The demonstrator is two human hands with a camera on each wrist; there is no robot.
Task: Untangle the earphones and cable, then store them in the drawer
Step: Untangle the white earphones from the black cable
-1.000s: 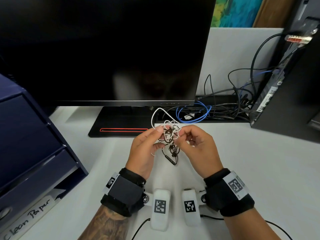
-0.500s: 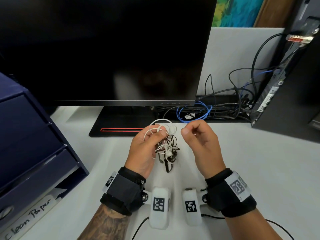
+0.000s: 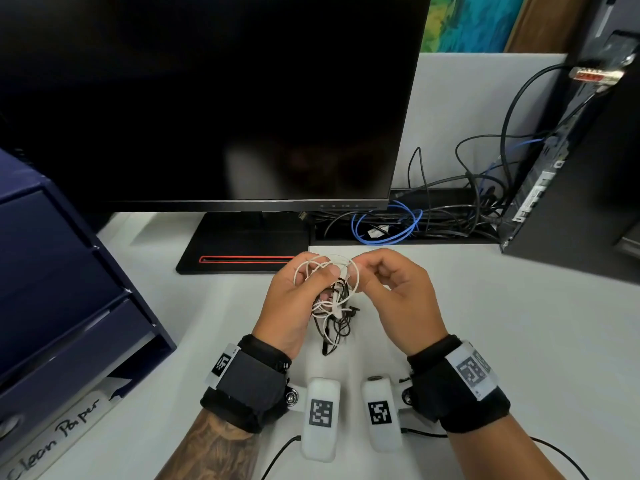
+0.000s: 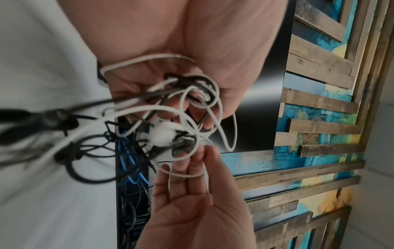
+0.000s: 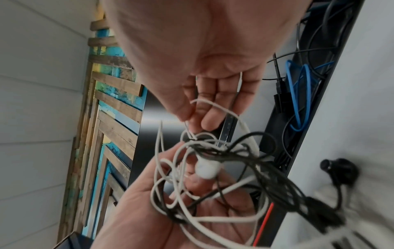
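Left hand (image 3: pixel 294 303) clamps its curled fingers and thumb round the tangled wad of thin white earphone wire and thin black cable (image 3: pixel 334 306), held above the pale grey desk (image 3: pixel 519 341) at roughly frame centre in the head view. Black strands droop toward 6 o'clock, their low end close to the desk; contact unclear. Right hand (image 3: pixel 398 292) sits at 3 o'clock of the wad, thumb and forefinger pinched together on one white loop (image 5: pixel 213 107) at the wad's top. The other fingers are loosely curled; a white strand runs across them too.

A white earbud (image 5: pixel 206 169) sits mid-knot, with black wire wrapped over it. A black earbud or plug (image 5: pixel 336 168) dangles out at 3 o'clock in the right wrist view, blurred.

Handling guess: very light, limp, no shape of its own. Smooth jackets, so strands slip through fingers easily, but pulling hard would likely cinch the knots and strain the thin wires at the buds. Best hold: pinch a free end or the white bud's hard shell and feed it back through the loops, with the left hand loose enough to let the wire run.

Dark blue drawer unit (image 3: pixel 62 289) sits at 9 o'clock, well apart from the hands. Nothing separated or stored yet.
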